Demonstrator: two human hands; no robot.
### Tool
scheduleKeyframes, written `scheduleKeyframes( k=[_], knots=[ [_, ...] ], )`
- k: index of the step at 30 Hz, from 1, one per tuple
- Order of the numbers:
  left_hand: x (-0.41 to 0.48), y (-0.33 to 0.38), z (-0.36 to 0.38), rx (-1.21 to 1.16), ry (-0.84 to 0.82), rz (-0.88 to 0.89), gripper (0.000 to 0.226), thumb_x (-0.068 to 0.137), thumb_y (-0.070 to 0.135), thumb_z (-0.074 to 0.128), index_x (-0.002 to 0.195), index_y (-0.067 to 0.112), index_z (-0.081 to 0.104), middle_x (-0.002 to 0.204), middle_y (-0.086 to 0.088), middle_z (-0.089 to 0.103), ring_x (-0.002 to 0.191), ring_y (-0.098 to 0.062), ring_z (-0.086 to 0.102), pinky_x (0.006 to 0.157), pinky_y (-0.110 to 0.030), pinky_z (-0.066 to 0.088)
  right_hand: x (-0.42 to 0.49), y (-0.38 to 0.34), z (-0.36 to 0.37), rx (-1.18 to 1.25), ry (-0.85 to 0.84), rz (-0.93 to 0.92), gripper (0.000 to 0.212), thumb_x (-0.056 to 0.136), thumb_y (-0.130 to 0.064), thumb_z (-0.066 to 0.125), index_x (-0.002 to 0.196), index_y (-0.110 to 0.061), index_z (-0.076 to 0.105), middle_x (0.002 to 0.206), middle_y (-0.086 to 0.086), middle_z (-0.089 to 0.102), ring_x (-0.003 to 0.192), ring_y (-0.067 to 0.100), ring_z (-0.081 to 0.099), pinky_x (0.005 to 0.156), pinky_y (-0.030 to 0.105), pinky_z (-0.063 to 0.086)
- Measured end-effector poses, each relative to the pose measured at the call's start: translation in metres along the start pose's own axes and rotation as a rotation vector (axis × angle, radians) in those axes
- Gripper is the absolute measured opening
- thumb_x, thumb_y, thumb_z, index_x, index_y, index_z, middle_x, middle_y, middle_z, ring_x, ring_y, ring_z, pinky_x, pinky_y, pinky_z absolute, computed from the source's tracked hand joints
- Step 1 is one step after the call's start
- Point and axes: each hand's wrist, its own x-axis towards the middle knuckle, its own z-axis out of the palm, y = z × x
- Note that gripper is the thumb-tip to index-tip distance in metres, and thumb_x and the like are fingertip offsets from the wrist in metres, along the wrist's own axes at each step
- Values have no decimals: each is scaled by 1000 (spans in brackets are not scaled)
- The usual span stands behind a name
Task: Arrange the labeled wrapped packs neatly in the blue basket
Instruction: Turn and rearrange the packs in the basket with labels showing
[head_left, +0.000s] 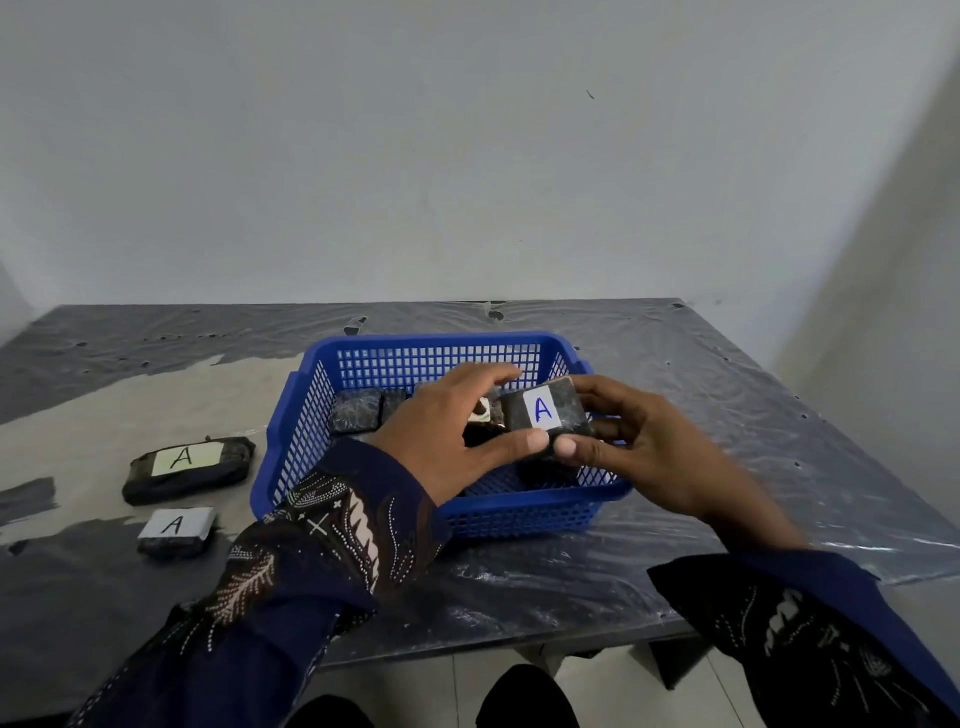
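Observation:
A blue mesh basket (395, 347) stands in the middle of the table. Over its right half, both hands hold one black wrapped pack (566, 410) with a white label marked "A" in blue. My left hand (452, 431) grips its left side and front edge, my right hand (634, 436) its right side. Inside the basket lie other black packs (358, 410), partly hidden behind my left hand. Two more packs labelled "A" lie on the table left of the basket: a long one (189, 467) and a small one (176, 530).
The table (727, 415) is covered with wrinkled dark plastic sheeting, torn at the left to show a pale surface. A plain wall stands right behind the table. The table's near edge runs below my arms, with tiled floor beneath.

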Motion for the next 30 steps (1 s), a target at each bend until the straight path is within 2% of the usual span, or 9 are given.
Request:
scheduleKeyframes(
  k=[4, 8, 12, 14, 17, 19, 24, 27, 30],
  knots=[
    [3, 3, -5, -18, -21, 73, 58, 78, 50, 69, 130, 27, 55, 123, 12, 59, 102, -6, 58, 89, -29, 51, -4, 5, -3, 2, -32, 24, 58, 85, -22, 75, 139, -24, 54, 126, 0, 70, 109, 23, 72, 96, 42, 58],
    [5, 1, -5, -59, -84, 31, 56, 80, 38, 72, 132, 25, 56, 121, 10, 62, 97, -10, 63, 87, -32, 56, -8, 6, -9, -123, -31, 45, 72, 81, -36, 76, 146, -37, 47, 135, -4, 65, 113, 11, 69, 97, 31, 56],
    [10, -8, 0, -24, -209, -117, 57, 78, 34, 76, 131, 25, 57, 125, 4, 64, 98, -12, 65, 86, -33, 57, -1, 9, -6, -172, 330, -13, 34, 92, -43, 61, 119, -25, 69, 116, -9, 73, 107, 7, 69, 91, 43, 59],
    [13, -11, 7, -6, -316, -170, 59, 77, 38, 76, 132, 26, 57, 125, 5, 64, 96, -11, 67, 86, -34, 57, 7, 19, -2, -150, 432, 41, 23, 98, -41, 57, 113, -28, 68, 118, -10, 70, 103, 13, 70, 86, 49, 60],
    [19, -13, 18, 18, -404, -214, 57, 77, 43, 76, 129, 26, 60, 122, 6, 66, 91, -11, 69, 85, -32, 57, 17, 38, 4, -180, 476, 179, 30, 100, -39, 53, 129, -32, 58, 133, -6, 61, 117, 20, 64, 96, 49, 55],
    [24, -12, 22, 51, -418, -226, 55, 76, 42, 76, 127, 25, 62, 119, 6, 68, 87, -11, 70, 82, -28, 56, 22, 45, 9, -169, 491, 228, 37, 103, -33, 49, 139, -26, 52, 136, -1, 60, 123, 19, 59, 103, 47, 50],
    [33, -11, 29, 24, -467, -242, 42, 79, 30, 77, 119, 22, 68, 100, 10, 71, 60, 13, 54, 58, 2, 40, 25, 50, 21, -62, 477, 291, 45, 105, -20, 42, 149, -27, 37, 135, 2, 59, 112, 20, 64, 98, 49, 54],
    [36, -18, 36, -35, -490, -255, 40, 80, 22, 77, 119, 20, 69, 113, 6, 71, 56, 19, 52, 61, 3, 41, 25, 52, 22, -33, 496, 300, 49, 105, -20, 42, 152, -31, 34, 141, 0, 57, 118, 20, 62, 102, 51, 52],
    [39, -21, 44, -59, -473, -270, 37, 79, 17, 77, 116, 20, 71, 107, 5, 73, 56, 18, 53, 67, -3, 45, 24, 50, 23, -25, 506, 305, 50, 105, -19, 42, 153, -29, 34, 144, -1, 54, 123, 20, 59, 106, 50, 49]
  ],
)
